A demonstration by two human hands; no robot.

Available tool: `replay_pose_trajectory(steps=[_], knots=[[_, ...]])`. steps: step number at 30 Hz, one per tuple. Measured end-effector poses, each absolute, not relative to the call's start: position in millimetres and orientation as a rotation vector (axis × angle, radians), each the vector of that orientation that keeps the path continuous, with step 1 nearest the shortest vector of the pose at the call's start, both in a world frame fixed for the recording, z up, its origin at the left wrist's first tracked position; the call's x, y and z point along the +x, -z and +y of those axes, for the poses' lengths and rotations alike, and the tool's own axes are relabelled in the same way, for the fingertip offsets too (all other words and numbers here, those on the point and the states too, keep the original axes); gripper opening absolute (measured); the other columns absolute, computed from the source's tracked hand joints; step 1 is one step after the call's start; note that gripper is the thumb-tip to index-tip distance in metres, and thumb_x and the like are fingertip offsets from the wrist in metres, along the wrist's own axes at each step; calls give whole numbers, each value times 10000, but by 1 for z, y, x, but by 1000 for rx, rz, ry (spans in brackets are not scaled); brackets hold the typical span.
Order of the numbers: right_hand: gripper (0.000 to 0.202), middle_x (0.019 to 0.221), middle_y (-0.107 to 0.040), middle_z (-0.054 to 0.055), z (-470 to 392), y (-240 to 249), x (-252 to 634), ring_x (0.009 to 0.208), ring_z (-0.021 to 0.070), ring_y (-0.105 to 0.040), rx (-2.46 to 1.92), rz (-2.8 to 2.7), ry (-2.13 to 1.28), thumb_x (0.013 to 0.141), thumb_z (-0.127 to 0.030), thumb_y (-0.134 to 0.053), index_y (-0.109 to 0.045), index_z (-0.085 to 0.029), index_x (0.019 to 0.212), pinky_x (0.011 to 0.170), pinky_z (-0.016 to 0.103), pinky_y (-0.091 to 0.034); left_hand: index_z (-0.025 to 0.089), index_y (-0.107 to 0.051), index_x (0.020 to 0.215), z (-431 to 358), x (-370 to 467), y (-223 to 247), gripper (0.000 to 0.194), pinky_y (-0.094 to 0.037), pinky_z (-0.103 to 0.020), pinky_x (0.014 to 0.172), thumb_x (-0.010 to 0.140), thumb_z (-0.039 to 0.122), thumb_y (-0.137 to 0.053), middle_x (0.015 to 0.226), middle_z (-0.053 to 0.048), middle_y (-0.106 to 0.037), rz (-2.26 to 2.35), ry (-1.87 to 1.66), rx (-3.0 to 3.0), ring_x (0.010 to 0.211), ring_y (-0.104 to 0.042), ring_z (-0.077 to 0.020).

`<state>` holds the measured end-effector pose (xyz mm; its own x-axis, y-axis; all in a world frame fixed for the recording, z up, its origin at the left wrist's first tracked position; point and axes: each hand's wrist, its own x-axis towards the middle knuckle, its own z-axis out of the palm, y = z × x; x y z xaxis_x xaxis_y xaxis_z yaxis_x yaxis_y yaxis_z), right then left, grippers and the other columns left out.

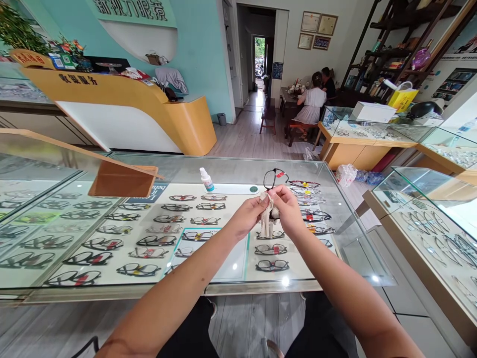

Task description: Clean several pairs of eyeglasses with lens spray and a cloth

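Head view, eyeglasses: the dark-framed eyeglasses (275, 175) stand upright just above the fingertips, over the far part of the glass showcase (298, 287); a red sticker (280, 174) shows on them.
Eyeglasses' handling: probably very light, with a stiff but thin frame; the lenses look smooth and would likely smear or slip under bare skin (the hinges seem the weakest spot).
Eyeglasses' best hold: the rim or bridge, I judge, pinched gently, with no twist put on the side arms.
Cloth: the pale cloth (267, 223) looks soft and limp, bunched at the top and hanging below the fingers; anywhere along it should do for a grip.
Left hand: the left hand (249, 213) is closed in a pinch on the cloth, thumb and fingers together.
Right hand: the right hand (289, 208) is curled, its fingers together at the lower edge of the frame, touching the cloth as well; exactly which fingers bear the eyeglasses is hidden.
Spray bottle: the small white spray bottle (206, 180) stands upright on the showcase, apart from both hands.
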<state>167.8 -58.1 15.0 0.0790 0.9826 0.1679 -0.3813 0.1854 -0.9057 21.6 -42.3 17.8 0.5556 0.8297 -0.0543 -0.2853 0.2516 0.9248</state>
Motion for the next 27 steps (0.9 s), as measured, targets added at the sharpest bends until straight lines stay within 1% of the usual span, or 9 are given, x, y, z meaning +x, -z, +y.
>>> replay_pose_trajectory(steps=[3, 6, 10, 12, 14, 18, 20, 25, 27], knots=[[346, 881, -730, 1, -57, -14, 170, 773, 160, -626, -781, -939, -1234, 818, -552, -893, -714, -258, 858, 751, 295, -514, 152, -651, 826, -42, 21, -18, 571, -471, -257, 644, 748, 645, -930, 738, 2, -618, 613, -815, 1064, 660, -564, -118], [348, 931, -748, 9, -56, -14, 171, 776, 161, -625, -767, -914, -1271, 818, -547, -892, -712, -255, 876, 718, 286, -510, 152, -702, 931, -42, 22, -17, 557, -490, -255, 702, 700, 572, -987, 795, -7, -667, 623, -833, 1111, 723, -607, -131], [389, 825, -686, -21, -57, -12, 168, 625, 130, -504, -787, -911, -1318, 798, -568, -898, -664, -261, 851, 572, 266, -423, 197, -738, 1053, -43, 27, -14, 587, -524, -270, 783, 767, 686, -891, 821, -6, -697, 703, -1004, 1152, 843, -665, -173], [401, 745, -622, -39, -58, -13, 167, 591, 116, -445, -784, -918, -1305, 788, -559, -911, -650, -256, 820, 550, 259, -388, 207, -752, 1056, -43, 29, -13, 614, -531, -275, 789, 789, 754, -830, 804, -6, -700, 742, -1064, 1159, 859, -676, -185], [396, 724, -604, -41, -58, -14, 167, 603, 116, -455, -775, -926, -1288, 781, -550, -921, -660, -253, 811, 558, 255, -390, 204, -758, 1053, -42, 28, -14, 632, -535, -278, 774, 794, 778, -807, 799, -10, -707, 765, -1079, 1161, 841, -677, -188], [422, 904, -739, 2, -58, -18, 170, 653, 140, -543, -819, -909, -1307, 745, -599, -922, -685, -268, 858, 572, 277, -438, 189, -740, 1120, -43, 22, -16, 620, -544, -279, 764, 783, 693, -871, 846, -25, -725, 710, -966, 1163, 836, -690, -186], [433, 965, -763, 14, -57, -18, 172, 672, 148, -564, -836, -924, -1307, 741, -617, -916, -684, -271, 861, 572, 281, -442, 188, -727, 1157, -43, 21, -17, 631, -549, -276, 768, 762, 645, -911, 869, -25, -727, 679, -935, 1153, 844, -700, -184], [339, 756, -646, -32, -57, -13, 170, 621, 121, -495, -804, -1001, -1288, 794, -517, -918, -703, -264, 867, 564, 256, -401, 193, -746, 1109, -39, 22, -15, 683, -548, -287, 730, 781, 788, -812, 816, -19, -720, 776, -1036, 1143, 801, -682, -190], [324, 748, -640, -38, -58, -14, 170, 599, 110, -469, -812, -967, -1294, 784, -483, -927, -712, -257, 870, 547, 250, -374, 192, -759, 1046, -37, 22, -14, 683, -548, -295, 766, 774, 818, -796, 823, -26, -731, 796, -1040, 1172, 823, -676, -194]])
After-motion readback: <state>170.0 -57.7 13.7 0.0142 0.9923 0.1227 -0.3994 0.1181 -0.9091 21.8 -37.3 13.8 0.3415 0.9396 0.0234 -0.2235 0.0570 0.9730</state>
